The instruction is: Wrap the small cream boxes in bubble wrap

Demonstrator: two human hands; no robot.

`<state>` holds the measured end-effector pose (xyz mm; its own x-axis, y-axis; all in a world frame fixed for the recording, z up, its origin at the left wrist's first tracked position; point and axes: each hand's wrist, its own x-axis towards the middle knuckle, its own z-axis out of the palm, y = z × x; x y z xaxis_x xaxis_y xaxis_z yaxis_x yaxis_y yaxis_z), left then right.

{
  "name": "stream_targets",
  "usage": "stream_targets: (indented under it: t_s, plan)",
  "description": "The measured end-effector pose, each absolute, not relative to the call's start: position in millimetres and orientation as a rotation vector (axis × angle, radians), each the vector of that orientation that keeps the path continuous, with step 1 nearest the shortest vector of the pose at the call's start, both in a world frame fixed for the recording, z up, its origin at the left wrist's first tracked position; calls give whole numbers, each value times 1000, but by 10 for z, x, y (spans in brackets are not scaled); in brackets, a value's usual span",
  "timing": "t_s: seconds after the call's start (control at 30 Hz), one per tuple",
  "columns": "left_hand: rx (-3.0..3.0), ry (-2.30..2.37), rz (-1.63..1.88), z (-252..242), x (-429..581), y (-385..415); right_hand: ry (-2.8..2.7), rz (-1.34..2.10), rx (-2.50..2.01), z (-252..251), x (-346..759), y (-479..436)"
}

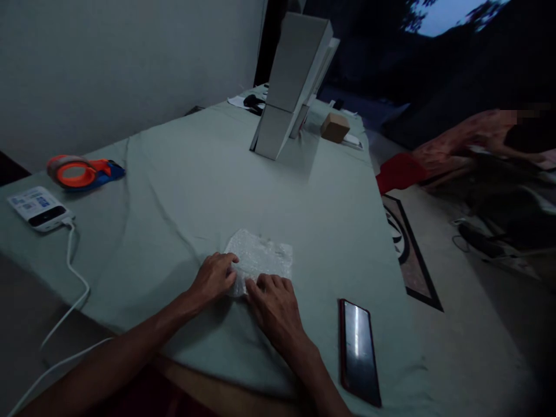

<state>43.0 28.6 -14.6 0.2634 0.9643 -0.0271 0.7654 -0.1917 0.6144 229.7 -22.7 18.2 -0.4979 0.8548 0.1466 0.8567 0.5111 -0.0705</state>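
Observation:
A piece of clear bubble wrap [263, 252] lies on the cloth-covered table in front of me, its near edge bunched up between my hands. At its left edge is my left hand [216, 275], thumb and fingers curled around the plastic. My right hand [274, 301] rests over the near right part, fingers bent down onto it. Whether anything is wrapped inside cannot be made out. A smartphone [359, 350] in a dark red case lies to the right of my right forearm.
An orange and blue tape dispenser [82, 174] and a white device [41, 208] with a cable [72, 255] are at the left. Tall white boxes [295, 63] stand farther back, near a small brown box [335, 127]. Another person [460, 145] sits beyond the table's right edge.

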Motion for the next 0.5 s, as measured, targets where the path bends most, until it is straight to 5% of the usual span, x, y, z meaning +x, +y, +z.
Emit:
stream_targets:
  t_s: [0.27, 0.5]
  plan:
    - [1903, 1820, 217, -7, 277, 271, -2630, 0, -1467, 187, 2304, -219]
    - [1696, 1576, 397, 45, 375, 350, -2626, -38, -1463, 182, 2301, -196]
